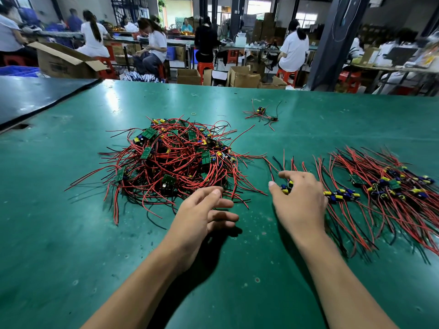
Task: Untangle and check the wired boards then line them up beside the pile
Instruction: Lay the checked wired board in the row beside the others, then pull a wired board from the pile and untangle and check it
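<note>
Head view.

Pile (175,160) – tangled heap of red and black leads with small green boards and yellow and blue parts among them, lying on the green table mat (71,233).

Left hand (202,214) – at the near right fringe of the pile, palm down, fingers relaxed and slightly spread, holding nothing. Thumb tip over the outermost wire ends of the pile; contact with them not discernible.

Right hand (299,200) – to the right of the pile, clear of its stray leads, fingers and thumb curled round one wired board (286,186). Yellow and blue parts of that board showing between thumb and forefinger; its leads fanning out beyond the fingertips, away from the viewer, and lying on the mat.

Row of boards (380,188) – further right of the pile, beginning just beside the right hand. Boards side by side, leads running roughly parallel towards and away from the viewer, several overlapping.

Small cluster (261,113) – a few wired boards beyond the pile and to its right, well apart from it.

Rubber band (194,113) – just beyond the far edge of the pile.

Dark mat (35,96) – far left of the pile, at the table corner.

Cardboard boxes (242,77) and seated workers (154,46) – beyond the table, far behind the pile.
</note>
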Tool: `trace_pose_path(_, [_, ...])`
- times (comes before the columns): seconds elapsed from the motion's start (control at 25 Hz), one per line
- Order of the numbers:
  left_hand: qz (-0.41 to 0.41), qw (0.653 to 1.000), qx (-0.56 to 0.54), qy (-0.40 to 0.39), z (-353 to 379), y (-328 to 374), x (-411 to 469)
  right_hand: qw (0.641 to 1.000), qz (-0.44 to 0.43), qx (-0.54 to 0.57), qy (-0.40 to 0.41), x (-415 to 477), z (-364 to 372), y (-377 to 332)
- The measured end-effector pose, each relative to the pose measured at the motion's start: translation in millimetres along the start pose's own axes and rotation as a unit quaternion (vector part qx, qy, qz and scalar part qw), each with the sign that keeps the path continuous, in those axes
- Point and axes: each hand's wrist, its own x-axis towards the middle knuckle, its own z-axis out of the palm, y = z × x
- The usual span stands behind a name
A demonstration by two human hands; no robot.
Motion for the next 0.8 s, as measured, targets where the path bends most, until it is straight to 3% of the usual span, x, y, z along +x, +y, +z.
trace_pose_path(0.16, [-0.008, 0.998, -0.02, 0.056, -2.0, 3.7, 1.6, 0.992, -0.101, 0.055, -0.059, -12.2, 9.0, -14.1])
trace_pose_path(0.28, [-0.013, 0.997, -0.006, 0.073, -1.8, 5.2, 0.4, 0.983, -0.12, 0.088, -0.11, -16.5, 12.4, -18.1])
trace_pose_path(0.6, [-0.003, 0.997, 0.049, 0.058, -2.0, 2.8, 0.1, 0.966, -0.134, -0.122, -0.185, -16.9, 25.9, -11.7])
trace_pose_path(0.72, [-0.005, 0.996, 0.074, 0.043, -2.3, 1.9, -1.3, 0.962, -0.153, -0.106, -0.197, -16.9, 30.6, -11.0])
trace_pose_path(0.8, [-0.006, 0.996, 0.084, 0.028, -2.5, 1.7, -2.0, 0.971, -0.167, -0.055, -0.162, -18.6, 30.2, -13.2])
